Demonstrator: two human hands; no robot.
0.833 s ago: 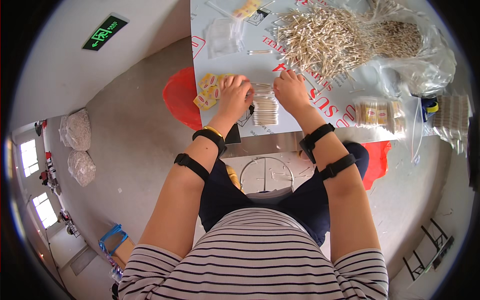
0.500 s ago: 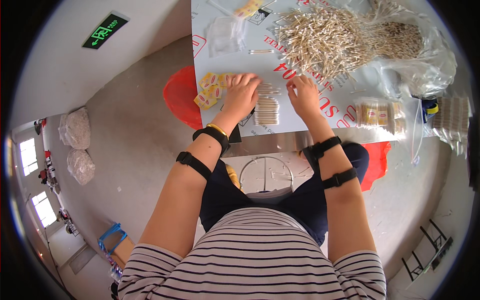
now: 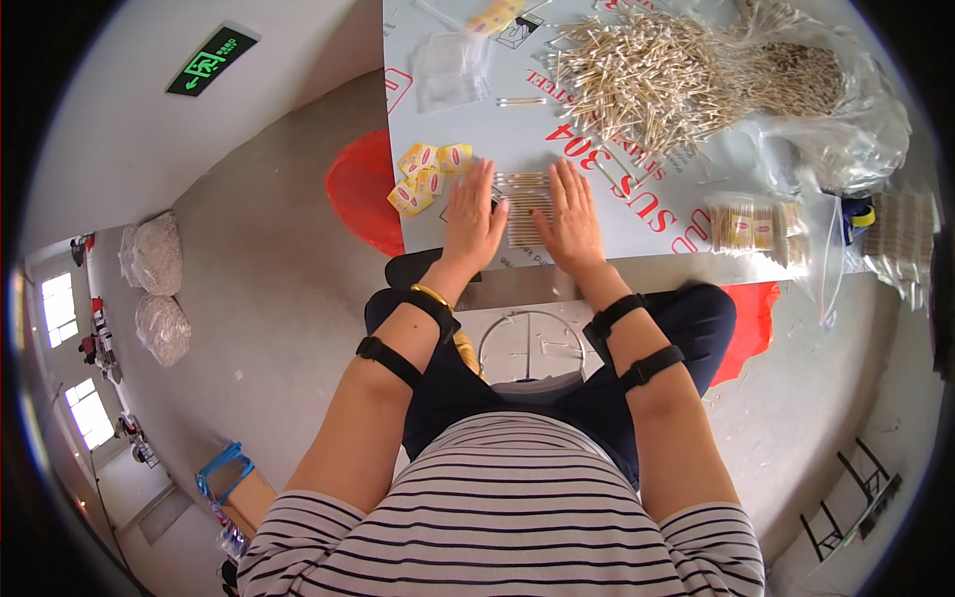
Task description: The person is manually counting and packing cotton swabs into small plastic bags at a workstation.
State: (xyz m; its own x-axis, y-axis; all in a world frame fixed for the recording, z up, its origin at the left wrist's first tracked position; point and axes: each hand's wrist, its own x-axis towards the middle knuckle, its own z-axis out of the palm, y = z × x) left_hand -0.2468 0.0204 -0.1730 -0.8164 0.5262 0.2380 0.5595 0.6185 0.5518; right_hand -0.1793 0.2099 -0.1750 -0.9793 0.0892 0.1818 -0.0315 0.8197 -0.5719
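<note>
Cotton swabs lie side by side in a stacked row [image 3: 524, 207] at the near part of the metal-topped table. My left hand [image 3: 474, 224] is along the row's left end, fingers straight and pointing away from me. Opposite it, my right hand [image 3: 572, 221] lies flat at the right end, fingers stretched out, the thumb reaching over the swabs. Both hands touch or nearly touch the swab tips, framing the row between them. Small yellow printed cards [image 3: 428, 181] are scattered just left of my left hand. A large loose heap of cotton swabs [image 3: 642, 85] lies beyond my right hand.
A clear plastic bag [image 3: 865, 139] spills more swabs at the far right. Filled swab packs [image 3: 751, 229] stand near the right front edge, beside blue-and-yellow tape [image 3: 857, 216]. Flat clear bags [image 3: 450, 75] lie at the far left. Red plastic [image 3: 360, 194] hangs by the left edge.
My right hand has moved left and down from near the heap to the row's right end, its curled fingers straightening. My left hand has drawn back to the row's left end and flattened.
</note>
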